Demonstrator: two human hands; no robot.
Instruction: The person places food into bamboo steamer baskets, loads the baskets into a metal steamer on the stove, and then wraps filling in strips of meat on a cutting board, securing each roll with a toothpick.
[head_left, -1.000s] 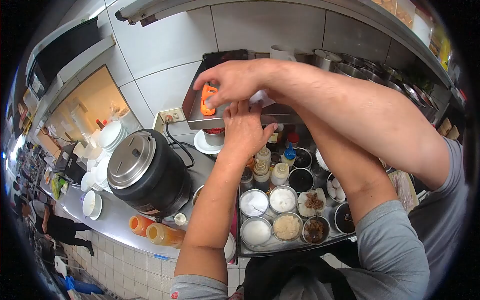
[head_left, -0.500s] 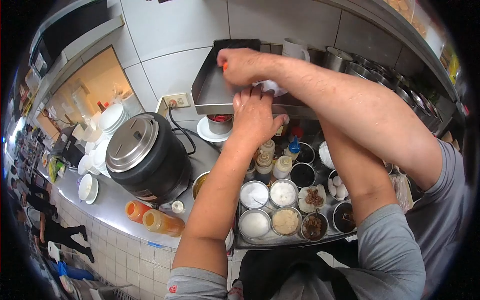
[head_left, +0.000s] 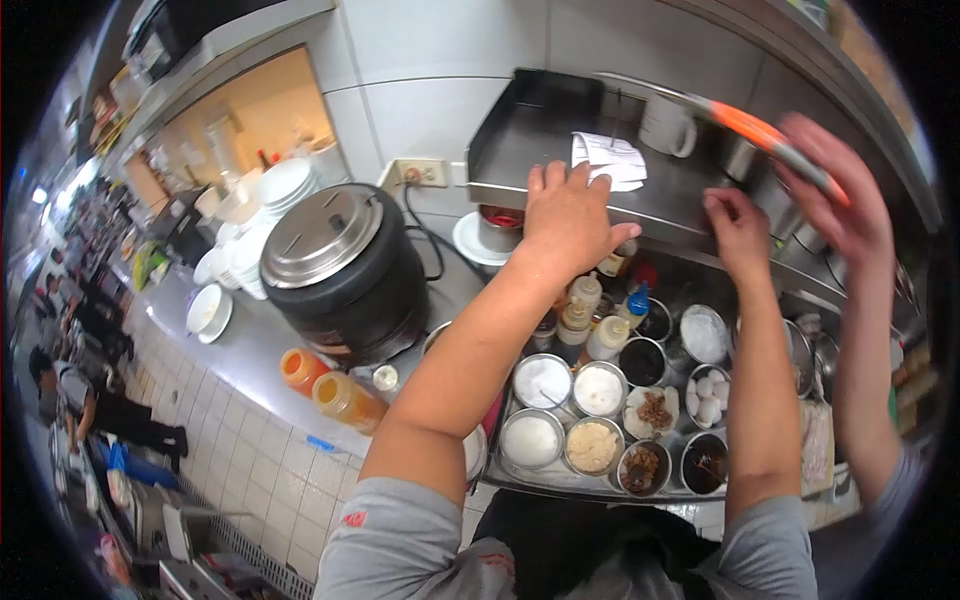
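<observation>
My left hand (head_left: 570, 220) rests on the front edge of the steel shelf (head_left: 500, 189), palm down with fingers spread, just below white papers (head_left: 610, 161). Nothing is held in it. Farther right, my right hand (head_left: 740, 238) is at the shelf edge, its fingers curled towards the thumb; whatever is between them is too small to make out. A co-worker's hand (head_left: 845, 190), reaching in from the right, is beside a long tool with an orange and grey handle (head_left: 750, 128). Motion blurs that hand, and its grip is unclear.
A black soup warmer (head_left: 340, 290) stands left, near white bowls (head_left: 285, 185) and orange sauce bottles (head_left: 345, 400). Below my hands are squeeze bottles (head_left: 575, 322) and a tray of seasoning bowls (head_left: 600, 390). A white mug (head_left: 665, 125) stands behind the shelf edge.
The co-worker's arm has swung right, off my hands, and the orange-handled tool has risen from the shelf with it. The papers and my right hand now show. The view has shifted left.
</observation>
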